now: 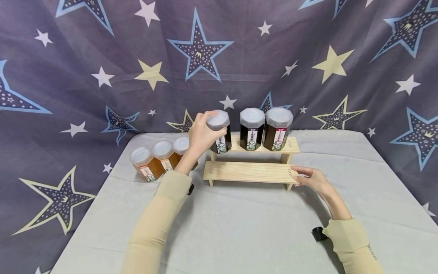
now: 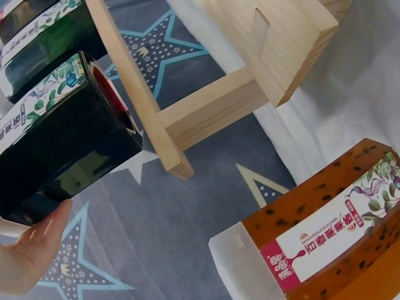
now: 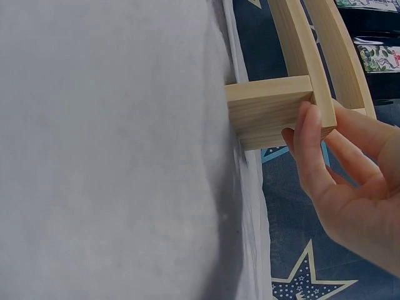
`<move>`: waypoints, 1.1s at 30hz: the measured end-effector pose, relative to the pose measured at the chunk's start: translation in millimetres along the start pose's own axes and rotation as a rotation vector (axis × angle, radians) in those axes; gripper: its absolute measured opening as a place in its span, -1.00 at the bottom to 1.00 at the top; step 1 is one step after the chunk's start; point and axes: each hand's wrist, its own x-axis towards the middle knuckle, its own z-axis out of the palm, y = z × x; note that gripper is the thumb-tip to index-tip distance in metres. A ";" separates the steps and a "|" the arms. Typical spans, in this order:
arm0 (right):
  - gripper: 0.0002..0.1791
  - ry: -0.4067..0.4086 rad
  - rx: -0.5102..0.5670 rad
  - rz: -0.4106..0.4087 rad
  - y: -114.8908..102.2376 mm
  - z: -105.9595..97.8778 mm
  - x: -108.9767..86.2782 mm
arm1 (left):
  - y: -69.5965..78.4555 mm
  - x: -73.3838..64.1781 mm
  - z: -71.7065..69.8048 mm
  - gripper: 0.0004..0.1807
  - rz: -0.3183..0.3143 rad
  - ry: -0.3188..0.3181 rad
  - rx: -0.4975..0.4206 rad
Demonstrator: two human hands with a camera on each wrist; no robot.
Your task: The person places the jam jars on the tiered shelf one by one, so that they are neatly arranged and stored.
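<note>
My left hand grips a dark jar by its whitish lid, fingers and thumb spread around the lid's sides. The jar is at the left end of the upper step of a two-step wooden rack; in the left wrist view the dark jar has its base beside that step. To its right, two more dark jars with white lids and labels stand on the upper step. My right hand holds the right end of the lower step; in the right wrist view, thumb and fingers pinch the board's corner.
On the grey cloth-covered table, three amber jars with white lids stand in a row left of the rack, the rearmost partly behind my left arm. A star-patterned curtain hangs right behind the table.
</note>
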 end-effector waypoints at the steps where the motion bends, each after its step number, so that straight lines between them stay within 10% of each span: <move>1: -0.06 0.001 -0.009 0.003 -2.4 0.8 -1.1 | 0.1 1.1 1.3 -0.42 -0.005 -0.004 0.005; 12: -0.46 -0.014 -0.038 -0.056 -29.4 10.9 -14.8 | -3.7 13.3 10.2 -0.41 0.005 -0.015 0.021; 33: -0.41 0.014 -0.063 -0.004 -31.0 12.7 -14.1 | -0.1 19.8 21.2 -0.40 0.022 -0.062 0.014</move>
